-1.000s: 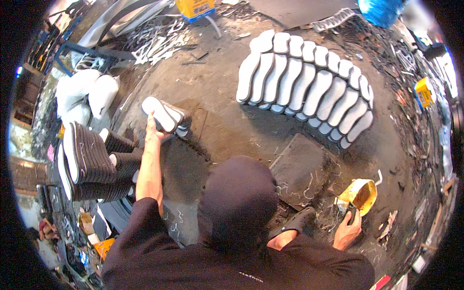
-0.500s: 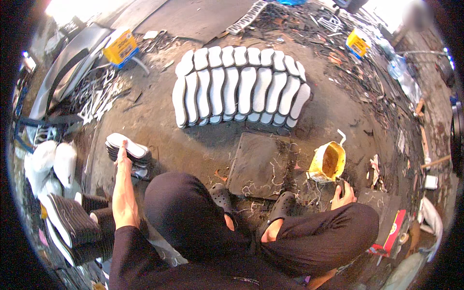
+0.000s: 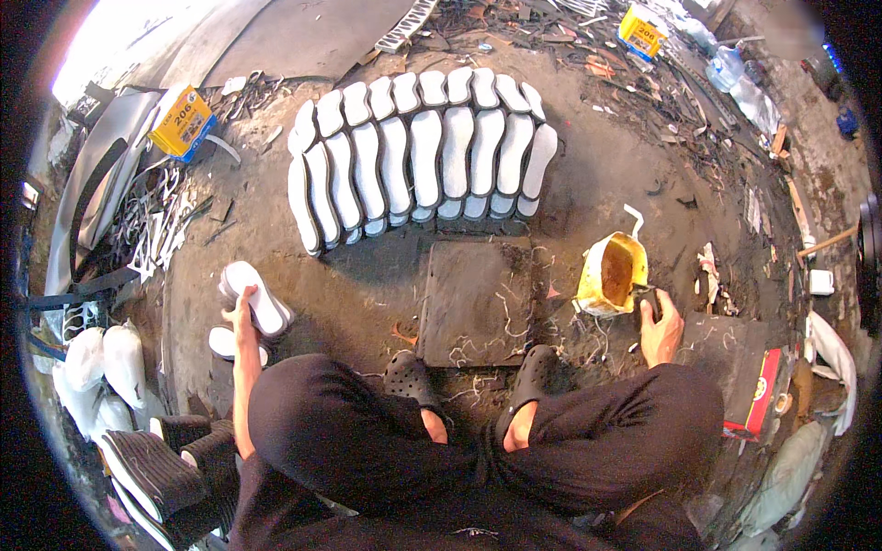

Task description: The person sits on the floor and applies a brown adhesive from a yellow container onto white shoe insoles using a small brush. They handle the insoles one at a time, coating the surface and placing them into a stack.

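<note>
At the left, my left hand (image 3: pixel 241 317) is closed on the edge of a small stack of white-topped shoe soles (image 3: pixel 260 296), fingers over the top one. Another white sole piece (image 3: pixel 223 343) lies just below it. On the right, my right hand (image 3: pixel 661 329) pinches a short dark tool (image 3: pixel 642 288) at the rim of a cut-open yellow container (image 3: pixel 599 278); the tool's tip is hidden. Brown residue coats the container's inside. In front, white-topped soles (image 3: pixel 425 158) stand in close overlapping rows. Between them and my feet lies a dark square board (image 3: pixel 475 303).
Yellow-and-blue boxes stand at the left (image 3: pixel 183 124) and far right (image 3: pixel 641 33). Stacked dark wedge soles (image 3: pixel 156 470) and white bundles (image 3: pixel 108 372) sit by my left side. A red box (image 3: pixel 755 395) lies right. Offcut strips (image 3: pixel 161 234) litter the ground.
My right hand has moved up to the yellow container's rim with the dark tool. My left hand stays on the sole stack, which now sits at a different angle. The whole view has shifted.
</note>
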`<state>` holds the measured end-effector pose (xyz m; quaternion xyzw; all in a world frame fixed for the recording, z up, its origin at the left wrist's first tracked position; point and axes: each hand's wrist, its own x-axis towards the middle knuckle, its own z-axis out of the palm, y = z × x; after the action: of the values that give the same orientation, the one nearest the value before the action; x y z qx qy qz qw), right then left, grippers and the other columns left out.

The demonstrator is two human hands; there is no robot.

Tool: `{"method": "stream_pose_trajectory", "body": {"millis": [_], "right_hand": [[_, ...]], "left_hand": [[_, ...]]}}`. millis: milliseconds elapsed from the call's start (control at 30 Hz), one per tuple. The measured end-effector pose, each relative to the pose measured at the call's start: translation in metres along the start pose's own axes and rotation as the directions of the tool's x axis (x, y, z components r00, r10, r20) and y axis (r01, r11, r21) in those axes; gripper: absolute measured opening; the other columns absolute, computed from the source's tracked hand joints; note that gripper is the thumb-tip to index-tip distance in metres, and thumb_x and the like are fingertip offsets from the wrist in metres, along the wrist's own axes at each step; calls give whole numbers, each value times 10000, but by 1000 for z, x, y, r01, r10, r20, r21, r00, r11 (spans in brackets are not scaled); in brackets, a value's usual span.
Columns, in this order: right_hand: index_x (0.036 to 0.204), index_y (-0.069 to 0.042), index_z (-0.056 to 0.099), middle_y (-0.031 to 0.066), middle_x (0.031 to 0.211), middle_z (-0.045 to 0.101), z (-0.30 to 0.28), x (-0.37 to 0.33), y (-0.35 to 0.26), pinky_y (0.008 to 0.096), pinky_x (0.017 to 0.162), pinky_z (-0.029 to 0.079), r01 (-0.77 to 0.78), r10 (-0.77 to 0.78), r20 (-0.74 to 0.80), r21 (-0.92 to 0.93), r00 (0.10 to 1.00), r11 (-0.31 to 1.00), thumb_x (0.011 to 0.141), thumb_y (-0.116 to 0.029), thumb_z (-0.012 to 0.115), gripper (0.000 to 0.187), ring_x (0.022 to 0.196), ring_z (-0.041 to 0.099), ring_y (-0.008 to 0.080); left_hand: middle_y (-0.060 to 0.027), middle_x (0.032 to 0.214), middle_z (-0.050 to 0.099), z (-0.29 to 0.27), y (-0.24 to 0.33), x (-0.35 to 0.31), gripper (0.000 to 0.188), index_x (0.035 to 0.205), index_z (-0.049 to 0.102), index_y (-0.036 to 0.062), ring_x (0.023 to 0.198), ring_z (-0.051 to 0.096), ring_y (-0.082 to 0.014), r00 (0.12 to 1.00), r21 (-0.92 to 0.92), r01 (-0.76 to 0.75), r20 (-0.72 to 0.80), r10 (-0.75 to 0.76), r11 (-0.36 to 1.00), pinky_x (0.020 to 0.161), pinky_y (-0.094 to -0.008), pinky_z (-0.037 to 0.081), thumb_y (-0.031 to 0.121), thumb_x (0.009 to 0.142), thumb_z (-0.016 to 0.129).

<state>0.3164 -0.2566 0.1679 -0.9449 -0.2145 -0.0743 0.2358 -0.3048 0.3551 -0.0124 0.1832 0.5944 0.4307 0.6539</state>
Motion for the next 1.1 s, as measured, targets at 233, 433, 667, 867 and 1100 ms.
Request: {"method": "stream_pose_trajectory", "body": {"millis": [233, 433, 667, 867, 1100], "right_hand": [[1395, 78, 710, 298, 1373, 751, 24, 9, 1, 482, 1124, 538, -12, 10, 52, 23, 999, 1000, 1061, -254, 747, 473, 1297, 722, 451], [1437, 60, 703, 291, 1421, 732, 20, 16, -10, 470, 1152, 529, 25, -22, 75, -49, 997, 998, 1058, -252, 745, 492, 1342, 703, 442], [1392, 10, 749, 266, 1321, 775, 33, 74, 16, 475, 1052, 589, 2, -2, 96, -1, 995, 1000, 1003, -289, 793, 492, 1213, 768, 423], [1257, -38, 808, 271, 1149, 800, 91, 109, 39, 539, 925, 623, 91, -75, 101, -158, 992, 983, 971, -230, 805, 344, 1060, 776, 475], [1263, 1, 807, 237, 1137, 832, 65, 126, 82, 485, 913, 605, -209, 144, 241, 271, 960, 940, 1005, -316, 778, 410, 1060, 812, 335]], "left_hand": [[-161, 1539, 616, 41, -82, -118, 1020, 1731, 355, 168, 1246, 669, -318, 845, 311, 334, 320, -428, 890, 1005, -478, 589, 237, 858, 880], [-156, 1419, 695, 110, -83, -157, 969, 1708, 410, 118, 1172, 720, -313, 777, 553, -212, 596, -204, 806, 997, -451, 598, 299, 901, 915], [-178, 1562, 623, -19, -42, -41, 696, 1664, 488, 31, 1396, 619, -273, 890, 608, -409, 431, 149, 681, 1184, -411, 496, 261, 1069, 766], [-176, 1438, 667, -90, -55, -77, 652, 1583, 553, 17, 1258, 659, -286, 914, 542, -172, -223, 338, 823, 1084, -403, 539, 209, 1016, 811], [-174, 1295, 718, -60, -61, -89, 603, 1489, 628, 1, 1096, 705, -301, 678, 632, -255, -422, 601, 732, 968, -393, 590, 150, 954, 863]]}}
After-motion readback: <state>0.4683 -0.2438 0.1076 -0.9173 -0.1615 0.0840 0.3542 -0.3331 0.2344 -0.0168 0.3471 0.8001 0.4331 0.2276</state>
